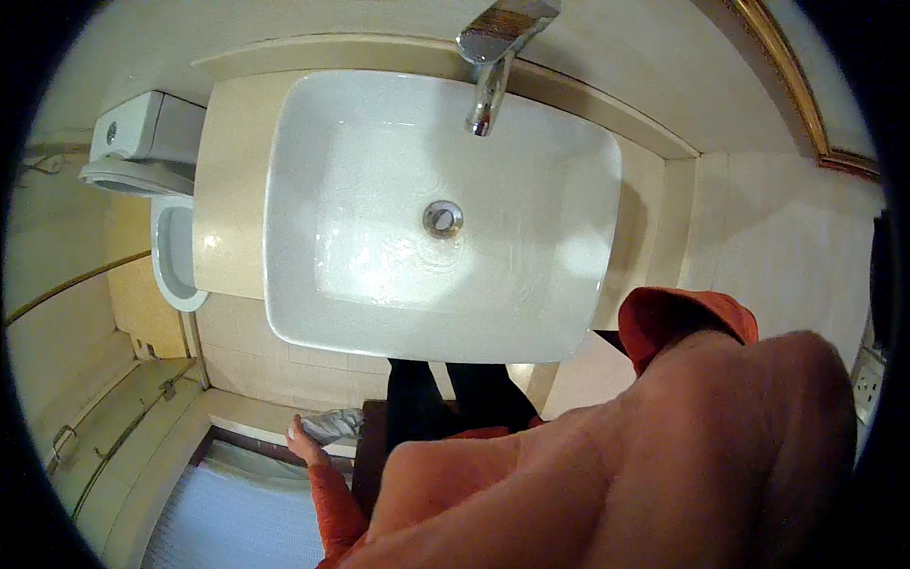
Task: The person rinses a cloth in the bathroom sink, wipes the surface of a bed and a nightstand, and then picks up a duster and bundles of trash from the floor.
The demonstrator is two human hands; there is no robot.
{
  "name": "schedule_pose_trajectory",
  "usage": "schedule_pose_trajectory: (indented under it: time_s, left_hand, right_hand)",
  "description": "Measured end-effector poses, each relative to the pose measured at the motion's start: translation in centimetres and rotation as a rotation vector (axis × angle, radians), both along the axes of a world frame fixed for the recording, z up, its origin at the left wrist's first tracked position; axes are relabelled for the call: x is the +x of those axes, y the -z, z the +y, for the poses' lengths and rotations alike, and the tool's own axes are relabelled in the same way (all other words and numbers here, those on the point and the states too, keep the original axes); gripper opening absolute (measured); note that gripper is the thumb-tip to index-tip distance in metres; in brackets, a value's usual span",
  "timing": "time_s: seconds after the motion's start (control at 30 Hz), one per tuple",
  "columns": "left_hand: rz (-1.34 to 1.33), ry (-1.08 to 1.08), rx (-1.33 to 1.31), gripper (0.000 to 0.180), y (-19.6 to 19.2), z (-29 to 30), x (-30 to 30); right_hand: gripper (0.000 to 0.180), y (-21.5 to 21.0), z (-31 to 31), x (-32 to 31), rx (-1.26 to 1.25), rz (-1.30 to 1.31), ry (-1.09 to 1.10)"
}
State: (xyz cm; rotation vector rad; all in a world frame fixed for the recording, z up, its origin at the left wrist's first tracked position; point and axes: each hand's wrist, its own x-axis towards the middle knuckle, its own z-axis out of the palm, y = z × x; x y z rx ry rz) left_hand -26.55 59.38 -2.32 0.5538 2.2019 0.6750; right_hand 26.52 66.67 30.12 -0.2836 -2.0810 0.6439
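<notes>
Head view: left hand (305, 440) hangs low, fingers loosely spread beside grey cloth (334, 424); right hand hidden. Wet sink (284, 237) could splash the orange sleeve (334, 503).

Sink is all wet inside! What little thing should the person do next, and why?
Probably lift the left hand and the grey cloth it touches up toward the sink. The basin shows a thin film of water, nothing seems to run from the tap, and the cloth sits low, below the counter. Whether the hand grips it is unclear.
</notes>
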Motion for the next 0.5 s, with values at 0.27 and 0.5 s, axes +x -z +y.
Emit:
schedule_pose_trajectory:
  time_s: [0.27, 0.5]
  left_hand:
    - [0.194, 0.13, -0.054, 0.053, 1.2, -2.5, -1.0]
    - [0.014, -0.063, 0.038, 0.055, 2.6, -6.0, -4.5]
  right_hand:
    - [0.014, -0.5, -2.0, -0.4, -0.007, 0.034, 0.022]
    - [0.015, -0.9, -2.0, -1.9, 0.002, 0.05, 0.008]
